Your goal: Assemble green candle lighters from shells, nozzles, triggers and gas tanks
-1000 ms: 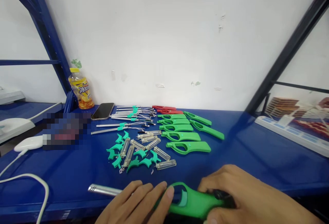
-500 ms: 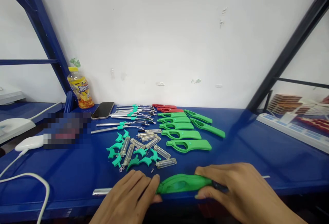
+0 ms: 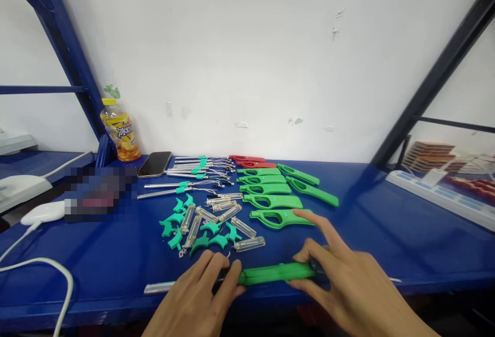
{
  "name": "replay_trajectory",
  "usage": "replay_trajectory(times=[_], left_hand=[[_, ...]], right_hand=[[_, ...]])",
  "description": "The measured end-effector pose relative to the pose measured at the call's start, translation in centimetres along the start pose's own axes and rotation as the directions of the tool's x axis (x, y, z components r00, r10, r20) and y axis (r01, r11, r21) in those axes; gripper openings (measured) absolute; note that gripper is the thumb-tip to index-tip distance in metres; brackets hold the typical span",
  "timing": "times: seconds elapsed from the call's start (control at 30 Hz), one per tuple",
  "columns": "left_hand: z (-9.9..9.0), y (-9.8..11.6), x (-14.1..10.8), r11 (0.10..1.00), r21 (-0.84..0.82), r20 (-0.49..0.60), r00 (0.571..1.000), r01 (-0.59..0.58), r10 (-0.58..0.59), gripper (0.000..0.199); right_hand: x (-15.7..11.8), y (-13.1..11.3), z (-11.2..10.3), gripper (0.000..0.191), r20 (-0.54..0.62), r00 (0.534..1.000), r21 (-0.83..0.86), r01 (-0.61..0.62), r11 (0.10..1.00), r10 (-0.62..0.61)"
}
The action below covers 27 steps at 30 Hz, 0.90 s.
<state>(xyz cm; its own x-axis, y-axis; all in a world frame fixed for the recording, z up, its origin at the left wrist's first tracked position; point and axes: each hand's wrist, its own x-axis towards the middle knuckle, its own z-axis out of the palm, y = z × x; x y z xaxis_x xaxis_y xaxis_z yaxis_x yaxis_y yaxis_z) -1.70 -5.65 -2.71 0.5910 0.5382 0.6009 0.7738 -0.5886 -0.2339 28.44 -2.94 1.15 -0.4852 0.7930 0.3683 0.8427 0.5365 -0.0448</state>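
Green, probably light and stiff, the lighter (image 3: 270,273) is suiting end holds, your left hand (image 3: 203,288) and right hand (image 3: 342,275) pinching it near the worktop's (image 3: 127,244) front edge.

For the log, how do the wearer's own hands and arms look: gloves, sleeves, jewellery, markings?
The left hand and right hand are both bare: no gloves, rings or cables show. The visible stretch of right forearm shows no sleeve, watch or bracelet. I can't make out any markings; the left forearm is out of frame.
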Motion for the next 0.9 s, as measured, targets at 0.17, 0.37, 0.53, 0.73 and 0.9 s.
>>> replay_trajectory(times=[0.17,0.37,0.53,0.73,0.9], left_hand=[[-0.2,0.0,0.3,0.999,0.048,0.014,1.000,0.004,-0.004,0.034],[0.2,-0.1,-0.6,0.999,-0.047,0.073,0.997,0.028,-0.025,0.033],[0.6,-0.8,-1.3,0.993,-0.117,0.159,0.987,0.022,-0.003,0.036],[0.2,-0.6,-0.7,0.981,-0.191,0.159,0.987,0.039,-0.009,0.038],[0.1,-0.6,-0.5,0.977,-0.206,0.150,0.988,0.051,-0.020,0.036]], right_hand=[[-0.2,0.2,0.4,0.014,-0.033,0.997,0.072,-0.071,0.995,0.073],[-0.7,0.4,0.2,0.013,-0.024,0.995,0.100,-0.094,0.991,0.097],[-1.3,1.1,0.4,0.018,-0.008,0.993,0.124,-0.115,0.986,0.117],[-1.2,0.3,-0.1,0.031,-0.014,0.992,0.193,-0.117,0.974,0.122],[0.1,-1.4,-0.9,0.020,0.011,1.000,0.245,0.013,0.969,-0.017]])
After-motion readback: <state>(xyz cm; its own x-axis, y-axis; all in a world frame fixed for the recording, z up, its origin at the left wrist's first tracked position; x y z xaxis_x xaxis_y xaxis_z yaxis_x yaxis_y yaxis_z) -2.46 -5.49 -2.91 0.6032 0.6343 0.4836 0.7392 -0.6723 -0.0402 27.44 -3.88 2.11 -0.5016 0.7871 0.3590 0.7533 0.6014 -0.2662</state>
